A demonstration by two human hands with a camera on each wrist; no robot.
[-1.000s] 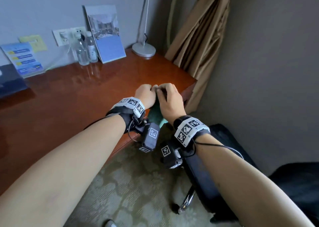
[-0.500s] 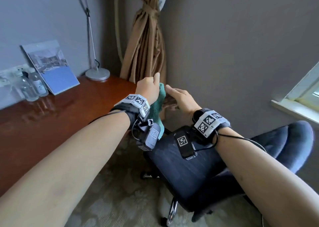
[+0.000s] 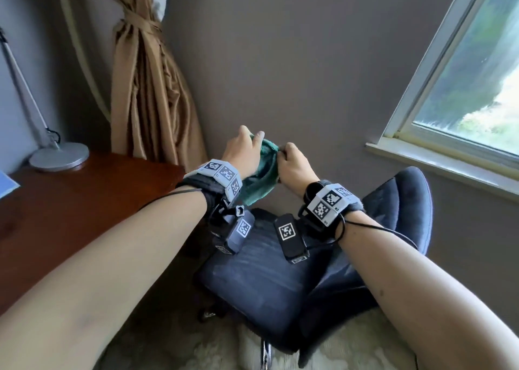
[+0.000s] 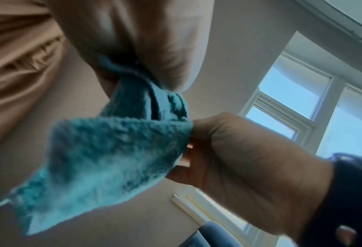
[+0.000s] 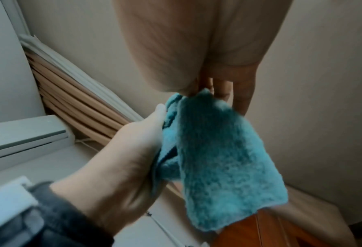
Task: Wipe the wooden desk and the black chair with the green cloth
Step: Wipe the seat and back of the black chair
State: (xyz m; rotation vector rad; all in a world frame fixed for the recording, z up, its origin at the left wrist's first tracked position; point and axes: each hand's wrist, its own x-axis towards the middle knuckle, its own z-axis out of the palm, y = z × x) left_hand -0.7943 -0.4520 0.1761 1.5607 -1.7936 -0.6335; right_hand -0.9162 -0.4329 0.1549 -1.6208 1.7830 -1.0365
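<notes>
Head view, change: half a second ago the right hand [image 3: 295, 167] was open beside the green cloth [image 3: 259, 177]; now it closes on the cloth's upper edge. The left hand [image 3: 244, 152] still grips the cloth. The view has turned to the right, so less of the surface [image 3: 70, 201] shows and more of the window [image 3: 474, 69].
Head view, cloth: it hangs in the air between both hands, above the seat of the black chair [image 3: 269, 282], not touching it.
Head view, around: a lamp base [image 3: 59, 156] stands on the wooden surface at the left; a tied beige curtain [image 3: 148, 88] hangs behind it, near the wall.
Left wrist view: the left hand [image 4: 133, 41] squeezes a bunched part of the cloth [image 4: 103, 158]; the right hand [image 4: 239, 158] pinches its edge with curled fingers.
Right wrist view: the cloth [image 5: 218, 158] hangs down from the right hand [image 5: 196, 50]; the left hand [image 5: 122, 158] holds its side. A corner of the wooden surface [image 5: 260, 234] shows below.
</notes>
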